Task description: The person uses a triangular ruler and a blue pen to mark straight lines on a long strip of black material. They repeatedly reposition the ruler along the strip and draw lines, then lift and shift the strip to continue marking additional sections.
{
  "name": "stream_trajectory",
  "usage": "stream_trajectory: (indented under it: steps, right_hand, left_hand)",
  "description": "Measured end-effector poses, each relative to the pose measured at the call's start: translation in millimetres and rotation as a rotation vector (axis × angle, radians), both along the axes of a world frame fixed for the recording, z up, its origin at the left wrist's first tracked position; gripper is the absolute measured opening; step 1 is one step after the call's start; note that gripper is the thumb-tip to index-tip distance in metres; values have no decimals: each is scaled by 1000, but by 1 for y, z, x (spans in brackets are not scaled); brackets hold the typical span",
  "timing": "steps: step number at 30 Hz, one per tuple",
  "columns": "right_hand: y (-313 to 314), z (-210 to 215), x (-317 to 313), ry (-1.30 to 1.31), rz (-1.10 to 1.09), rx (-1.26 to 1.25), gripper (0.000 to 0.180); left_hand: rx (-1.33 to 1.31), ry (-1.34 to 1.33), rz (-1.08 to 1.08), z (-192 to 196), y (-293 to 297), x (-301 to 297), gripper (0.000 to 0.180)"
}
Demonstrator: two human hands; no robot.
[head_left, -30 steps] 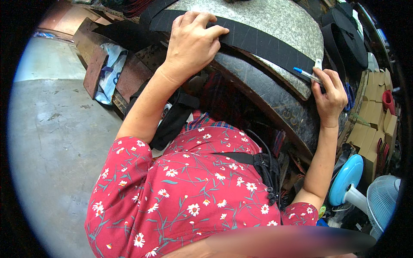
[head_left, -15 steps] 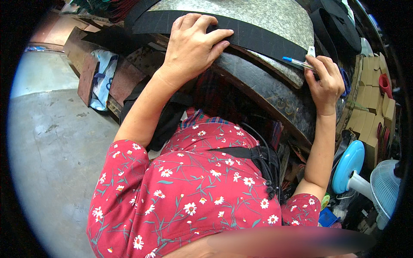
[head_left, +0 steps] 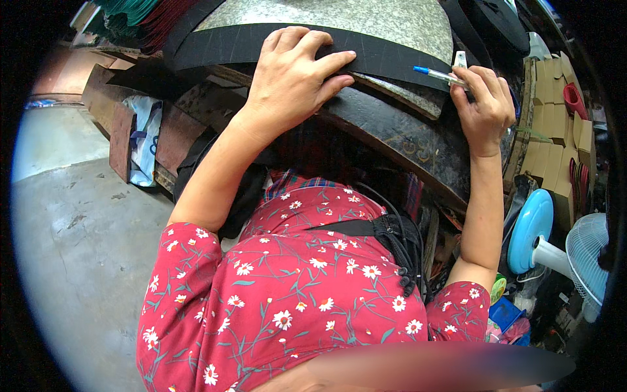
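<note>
A long black strip [head_left: 392,55] of fabric or webbing, crossed by faint lines, lies along the near edge of a speckled grey slab [head_left: 339,16]. My left hand [head_left: 285,81] rests on the strip, its thumb and forefinger apart and its other fingers bent over the surface. At the strip's right end, my right hand [head_left: 484,111] is closed around a clear pen [head_left: 439,75] whose blue end points left. A small whitish piece [head_left: 460,59] stands up beside those fingertips; what it belongs to is hidden.
The slab lies on a worn dark table [head_left: 405,137]. At the right are a black roll [head_left: 499,26], stacked cardboard boxes [head_left: 552,130] and a blue-and-white fan [head_left: 530,232]. Bundles of green and red material [head_left: 140,19] sit at the far left, above a wooden board [head_left: 121,144].
The whole view has shifted slightly. My left hand appears a little farther right along the strip. The pen stays in my right hand at the strip's right end.
</note>
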State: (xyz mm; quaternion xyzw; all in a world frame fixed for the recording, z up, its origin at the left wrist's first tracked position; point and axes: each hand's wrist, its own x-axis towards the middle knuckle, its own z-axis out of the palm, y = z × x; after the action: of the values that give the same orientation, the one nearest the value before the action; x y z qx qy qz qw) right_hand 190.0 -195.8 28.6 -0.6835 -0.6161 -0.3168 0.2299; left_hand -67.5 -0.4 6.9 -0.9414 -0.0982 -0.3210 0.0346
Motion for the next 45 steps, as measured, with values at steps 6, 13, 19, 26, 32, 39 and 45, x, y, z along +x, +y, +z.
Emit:
stream_trajectory:
  steps: [6, 13, 19, 26, 32, 39, 45]
  right_hand:
    - [2, -2, 8, 191, 53, 19, 15]
    - [1, -9, 12, 282, 26, 16, 16]
    - [3, -10, 14, 446, 175, 160, 24]
    - [7, -5, 15, 308, 54, 184, 20]
    - [1, 18, 10, 405, 263, 265, 28]
    - [20, -8, -10, 1229, 415, 10, 3]
    - [17, -29, -5, 1319, 416, 62, 9]
  left_hand:
    - [-21, 24, -25, 10, -11, 15, 39]
    - [-56, 26, -129, 2, -26, 43, 41]
    - [-32, 24, -114, 2, -23, 32, 39]
    - [-68, -5, -219, 10, -40, 59, 46]
    - [-54, 143, -192, -1, -45, 59, 42]
    - [-62, -12, -183, -15, -52, 60, 38]
    - [-80, -31, -127, -18, -60, 64, 40]
